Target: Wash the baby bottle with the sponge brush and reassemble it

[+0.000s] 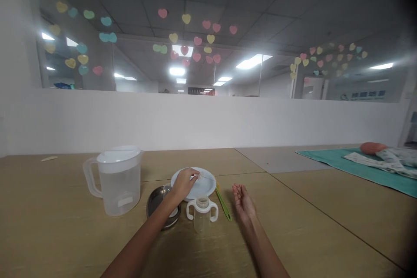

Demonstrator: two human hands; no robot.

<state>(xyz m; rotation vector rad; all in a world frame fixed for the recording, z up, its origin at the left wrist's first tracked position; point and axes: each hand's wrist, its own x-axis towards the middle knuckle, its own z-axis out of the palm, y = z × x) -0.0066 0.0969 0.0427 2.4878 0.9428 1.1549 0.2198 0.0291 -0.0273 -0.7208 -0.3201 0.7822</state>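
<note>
One clear piece fingertip-pinched in left hand above plate, right hand slackly unclenched

The person's bare left forearm slants far and rightward, the left grip turned palm-down with fingers bent close to the thumb. The bare right forearm slants far and leftward, the right grip relaxed, palm upward, fingers loosely curled.

office-like room | glass partition | heart stickers | ceiling light panels
</note>
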